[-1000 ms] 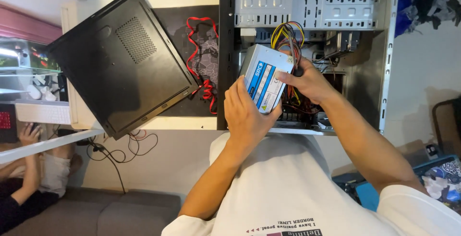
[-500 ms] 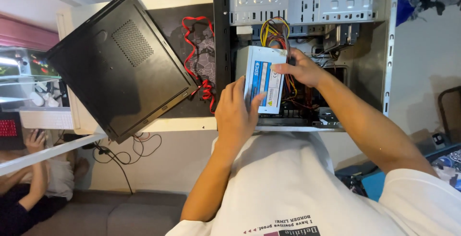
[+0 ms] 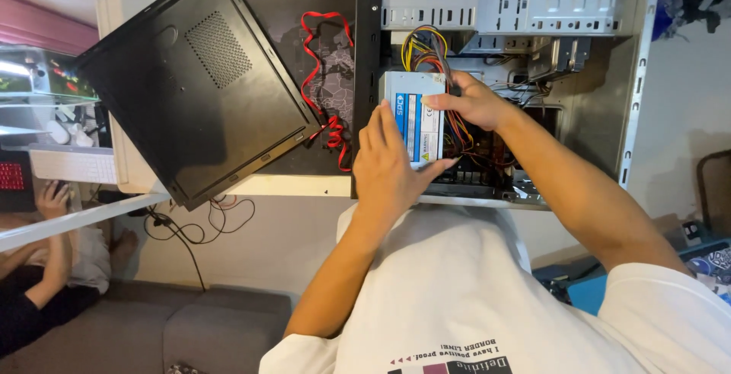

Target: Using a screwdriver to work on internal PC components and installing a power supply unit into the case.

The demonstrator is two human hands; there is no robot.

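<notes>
The power supply point(image 3: 415, 119), a grey metal box with a blue-and-white label, is held at the mouth of the open case point(image 3: 640, 77), which lies on its side on the worktop point(image 3: 289, 185). The unit sits just inside the case's left edge, below the drive bays, not yet seated against any wall that I can see.

The left hand point(image 3: 388, 168) lies against the labelled face, fingers pressed together and pointing up, thumb stretched out under the lower corner. The right hand point(image 3: 468, 101) pinches the unit's upper right edge, thumb on the face and fingers wrapped behind, among the cables point(image 3: 426, 46). That yellow, red and black bundle rises from the unit's top and loops back down into the case.

As I judge it, the step in hand is handling the unit within the case opening, with both hands carrying its weight. Any further move calls for keeping the bundle free of the bay edges and holding the box square to the frame, since the wires crowd the right hand closely.

The black side panel point(image 3: 198, 84) leans off the worktop's left end, well apart from the hands, with a red cable point(image 3: 320, 62) lying between it and the case. Another person's hand point(image 3: 52, 199) rests at lower left near a white keyboard point(image 3: 72, 164).
</notes>
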